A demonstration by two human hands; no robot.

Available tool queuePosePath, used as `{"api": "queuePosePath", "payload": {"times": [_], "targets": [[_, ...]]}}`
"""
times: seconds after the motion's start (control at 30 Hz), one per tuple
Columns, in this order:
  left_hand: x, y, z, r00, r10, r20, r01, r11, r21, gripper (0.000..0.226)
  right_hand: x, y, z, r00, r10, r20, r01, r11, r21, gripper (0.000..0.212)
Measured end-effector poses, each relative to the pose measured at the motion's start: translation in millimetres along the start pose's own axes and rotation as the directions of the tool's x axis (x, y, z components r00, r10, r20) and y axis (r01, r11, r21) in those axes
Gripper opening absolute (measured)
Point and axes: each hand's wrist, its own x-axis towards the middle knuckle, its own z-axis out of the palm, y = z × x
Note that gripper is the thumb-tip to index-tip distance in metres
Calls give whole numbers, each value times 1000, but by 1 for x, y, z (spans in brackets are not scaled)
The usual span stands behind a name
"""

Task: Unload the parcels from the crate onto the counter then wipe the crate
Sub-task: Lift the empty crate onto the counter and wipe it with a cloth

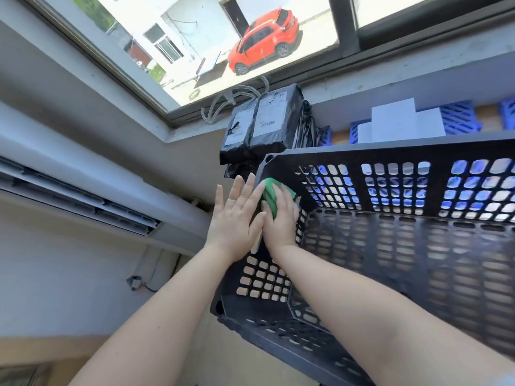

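My right hand (281, 218) pressed the green cloth (269, 196) inside the crate (390, 246) wall; left hand (235, 218) lay flat outside, fingers released. Parcels (262, 129) stood by the window (195, 37).

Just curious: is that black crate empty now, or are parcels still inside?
Empty: the crate shows only its bare perforated floor and walls. The parcels stand outside by the window.
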Motion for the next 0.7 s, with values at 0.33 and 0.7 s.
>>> {"api": "queuePosePath", "payload": {"times": [0.33, 0.7], "targets": [[-22, -4, 7, 956, 182, -230, -220, 964, -152, 39, 7, 6, -4, 997, 49, 52, -42, 991, -130, 47], [-15, -2, 4, 989, 141, 46, -127, 966, -225, 69, 29, 35, 3, 981, 175, -84, -179, 983, -39, 43]]}}
